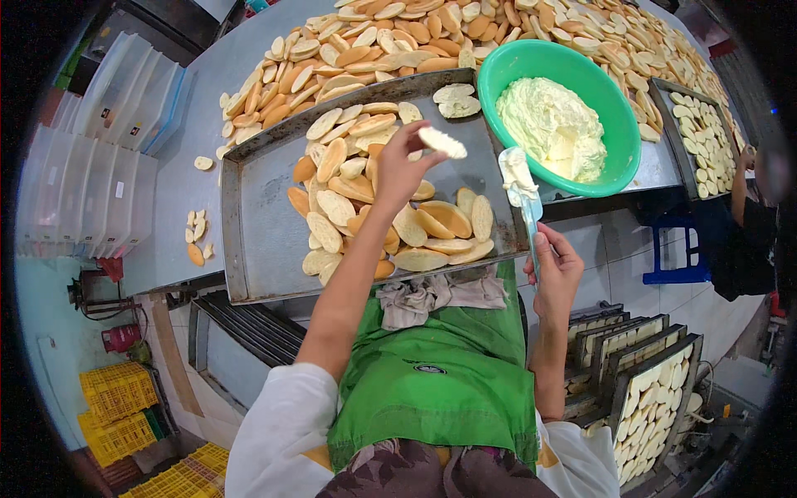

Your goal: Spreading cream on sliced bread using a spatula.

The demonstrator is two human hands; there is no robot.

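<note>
My left hand (403,168) pinches a bread slice (442,143) by its end, above a metal tray. Its upper face looks pale; whether cream covers it I cannot tell. In my right hand (554,267) is a spatula (530,217), its blade pointing up and loaded with a lump of pale cream (517,176). The blade is beside the green bowl (621,137), which holds a big mound of the same cream (548,124). Loose bread slices (355,187) are heaped in the tray (270,224) below my left hand. Two slices (457,101) lie apart at its far right corner.
A large pile of bread slices (398,46) covers the far table. Clear plastic bins (87,187) stand at left, yellow crates (118,402) below. Filled trays (652,398) stand on edge at lower right. Another person's arm (739,195) reaches a filled tray (701,141) near a blue stool (674,253).
</note>
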